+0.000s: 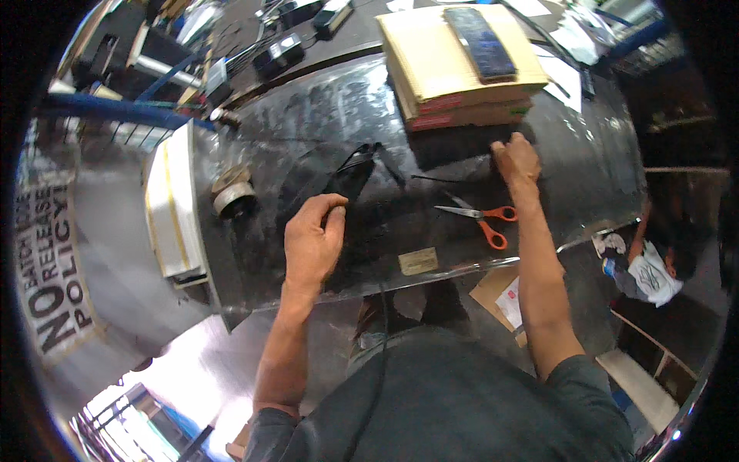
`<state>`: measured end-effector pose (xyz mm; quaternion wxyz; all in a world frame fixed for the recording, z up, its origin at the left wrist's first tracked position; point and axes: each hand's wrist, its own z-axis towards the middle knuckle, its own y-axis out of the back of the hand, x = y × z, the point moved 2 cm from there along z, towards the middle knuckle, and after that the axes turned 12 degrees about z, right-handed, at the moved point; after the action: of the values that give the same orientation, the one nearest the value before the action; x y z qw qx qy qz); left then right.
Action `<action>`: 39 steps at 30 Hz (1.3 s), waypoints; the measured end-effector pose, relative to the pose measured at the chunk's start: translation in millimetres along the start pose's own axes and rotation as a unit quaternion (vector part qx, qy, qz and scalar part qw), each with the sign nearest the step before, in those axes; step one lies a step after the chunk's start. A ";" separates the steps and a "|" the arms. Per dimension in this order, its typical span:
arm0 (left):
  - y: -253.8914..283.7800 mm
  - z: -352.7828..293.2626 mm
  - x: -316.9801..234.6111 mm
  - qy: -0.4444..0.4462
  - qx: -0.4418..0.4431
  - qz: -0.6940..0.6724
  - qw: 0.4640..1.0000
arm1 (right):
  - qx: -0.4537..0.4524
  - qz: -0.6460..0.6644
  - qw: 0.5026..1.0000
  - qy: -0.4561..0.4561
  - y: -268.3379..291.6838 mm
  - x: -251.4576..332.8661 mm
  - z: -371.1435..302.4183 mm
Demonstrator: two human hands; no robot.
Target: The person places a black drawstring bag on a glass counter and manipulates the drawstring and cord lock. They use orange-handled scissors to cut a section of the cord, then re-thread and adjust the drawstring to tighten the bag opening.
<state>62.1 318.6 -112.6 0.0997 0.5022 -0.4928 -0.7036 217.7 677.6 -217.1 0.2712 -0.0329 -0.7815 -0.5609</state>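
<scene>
Scissors (479, 215) with orange handles lie on dark table (358, 258), blades parted, beside right forearm (540, 262). Right hand (517, 163) near cardboard box (462, 92), fingers curled; cannot tell if gripping anything. Left hand (314, 235) near black item (354, 177), thumb and forefinger close together; grip unclear. Tape roll (231, 197) farther left.

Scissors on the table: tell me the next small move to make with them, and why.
I would probably close the scissors with the right hand: their blades lie spread on the table, tips pointing toward the left hand's side, and the orange handles sit right by the right forearm in this view, within what looks like easy reach.
</scene>
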 end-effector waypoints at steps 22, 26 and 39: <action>-37.8 5.9 -61.0 -0.221 0.157 0.005 0.962 | -0.101 0.084 0.991 -0.018 -15.8 -46.4 36.0; -135.5 31.6 -98.1 -0.281 0.185 0.120 0.934 | -0.064 0.180 0.981 0.040 13.1 -54.5 6.0; -219.4 58.3 -100.9 -0.315 0.137 0.156 0.926 | -0.030 0.027 0.961 0.273 42.8 -106.3 -55.1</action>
<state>141.1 525.8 -224.7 -0.0219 0.1799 -0.6623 -0.7270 344.7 671.0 -217.0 0.4885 0.0922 -0.6593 -0.5641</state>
